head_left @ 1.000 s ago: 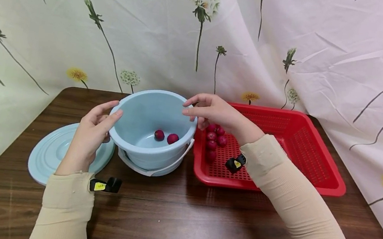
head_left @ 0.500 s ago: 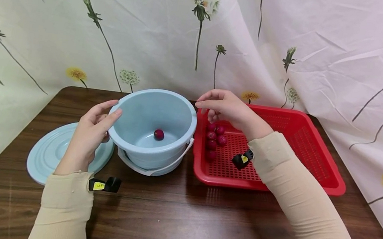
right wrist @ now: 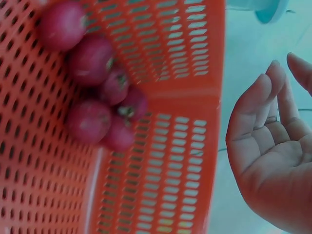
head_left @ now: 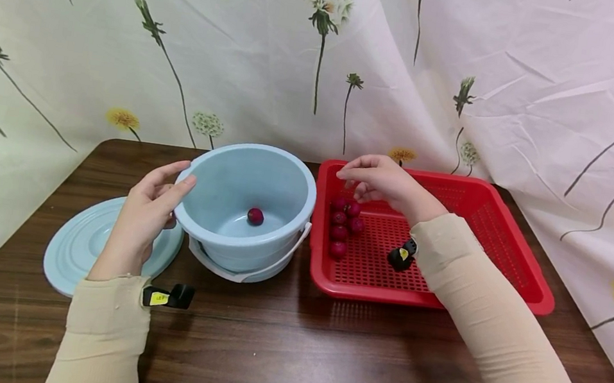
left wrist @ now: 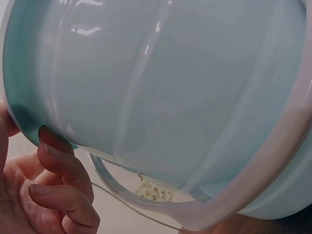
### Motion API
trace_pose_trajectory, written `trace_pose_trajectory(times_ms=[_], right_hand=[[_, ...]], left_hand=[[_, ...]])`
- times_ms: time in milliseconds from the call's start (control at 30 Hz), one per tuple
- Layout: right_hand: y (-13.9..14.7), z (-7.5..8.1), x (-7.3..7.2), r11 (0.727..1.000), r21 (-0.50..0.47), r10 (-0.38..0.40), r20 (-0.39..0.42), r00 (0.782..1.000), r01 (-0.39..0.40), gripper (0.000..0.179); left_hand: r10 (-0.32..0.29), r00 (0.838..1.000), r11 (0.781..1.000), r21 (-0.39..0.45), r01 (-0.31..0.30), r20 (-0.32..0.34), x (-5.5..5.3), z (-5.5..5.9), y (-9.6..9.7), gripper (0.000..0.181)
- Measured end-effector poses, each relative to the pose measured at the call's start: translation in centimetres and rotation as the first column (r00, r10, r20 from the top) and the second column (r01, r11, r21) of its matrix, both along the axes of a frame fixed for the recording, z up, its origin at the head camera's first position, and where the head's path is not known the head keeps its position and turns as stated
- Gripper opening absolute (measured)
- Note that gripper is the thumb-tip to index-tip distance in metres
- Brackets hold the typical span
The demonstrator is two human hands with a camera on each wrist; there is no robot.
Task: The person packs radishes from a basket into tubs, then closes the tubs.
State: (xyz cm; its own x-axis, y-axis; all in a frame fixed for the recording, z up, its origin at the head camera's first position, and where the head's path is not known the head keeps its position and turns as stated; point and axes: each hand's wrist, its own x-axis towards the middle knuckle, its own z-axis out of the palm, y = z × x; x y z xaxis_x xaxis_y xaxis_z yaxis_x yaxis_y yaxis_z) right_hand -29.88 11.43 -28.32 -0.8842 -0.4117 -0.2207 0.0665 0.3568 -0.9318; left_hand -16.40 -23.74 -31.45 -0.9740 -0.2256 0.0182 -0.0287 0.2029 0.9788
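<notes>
My left hand holds the left rim of a light blue bucket, thumb and forefinger at the edge. In the left wrist view its other fingers curl beside the bucket's outer wall. One small round dark red fruit shows on the bucket's bottom; the near part of the floor is hidden by the front wall. My right hand hovers over the left part of a red perforated basket, fingers loosely bent and holding nothing. Below it, several similar red fruits cluster along the basket's left wall.
A light blue lid lies on the dark wooden table, left of the bucket and partly behind my left hand. The bucket's handle hangs down in front. A flower-printed curtain hangs behind the table.
My right hand has moved right, from the bucket's rim to over the basket. Of two fruits visible in the bucket earlier, one has gone out of sight. The left hand stays put.
</notes>
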Motion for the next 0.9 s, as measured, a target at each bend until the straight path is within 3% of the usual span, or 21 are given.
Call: trace_pose_trajectory(times_ms=[333,900], right_hand=[[1.7,-1.9,-1.1,0.991,0.124,0.033,0.044,0.998,-0.039,0.038],[3.2,-3.9,-2.1,0.975,0.168,0.12,0.154,0.981,-0.146,0.027]], left_hand=[[-0.004,1.0,1.0,-0.02,0.004,0.007,0.1,0.2,0.1,0.063],[0.002,1.0,1.0,-0.016,-0.002,0.003,0.1,0.1,0.1,0.063]])
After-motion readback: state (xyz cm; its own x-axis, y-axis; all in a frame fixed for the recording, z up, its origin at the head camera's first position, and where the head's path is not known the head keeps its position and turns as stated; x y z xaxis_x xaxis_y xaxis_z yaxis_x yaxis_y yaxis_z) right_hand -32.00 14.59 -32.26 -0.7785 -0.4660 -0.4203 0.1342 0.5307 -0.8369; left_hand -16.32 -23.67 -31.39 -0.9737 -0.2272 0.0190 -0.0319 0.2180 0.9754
